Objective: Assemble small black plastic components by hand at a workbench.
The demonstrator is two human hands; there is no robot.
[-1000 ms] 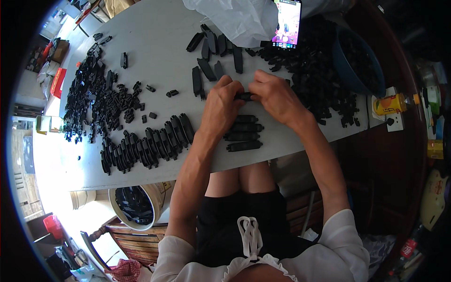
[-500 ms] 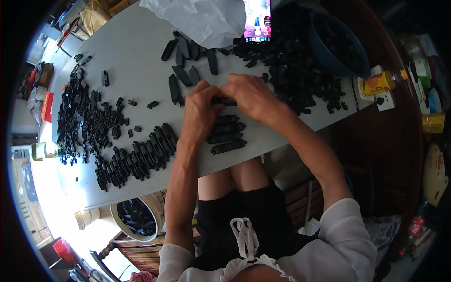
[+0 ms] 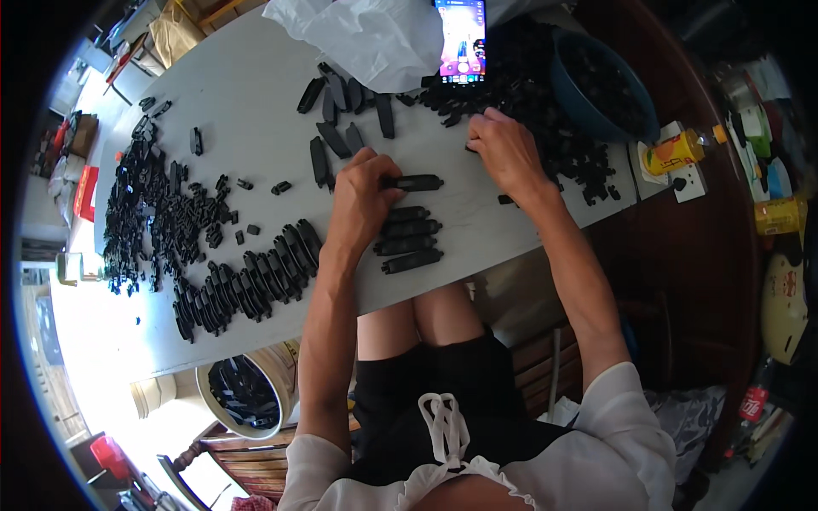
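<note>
My left hand grips one end of a long black plastic piece, which lies level and points to the right. Below it, several similar long pieces are stacked side by side in a column near the table's front edge. My right hand is apart from the left, at the near-left edge of a heap of small black parts. Its fingers are pinched together, with a small black part showing at their tips. More long black pieces lie loosely beyond my left hand.
A grey table holds a row of curved black pieces and a pile of small parts at left. At the back are a white plastic bag, a lit phone and a blue basin. A bucket stands below.
My right hand has left the long black piece and moved right to the heap of small parts. The left hand still holds the piece, now more exposed.
</note>
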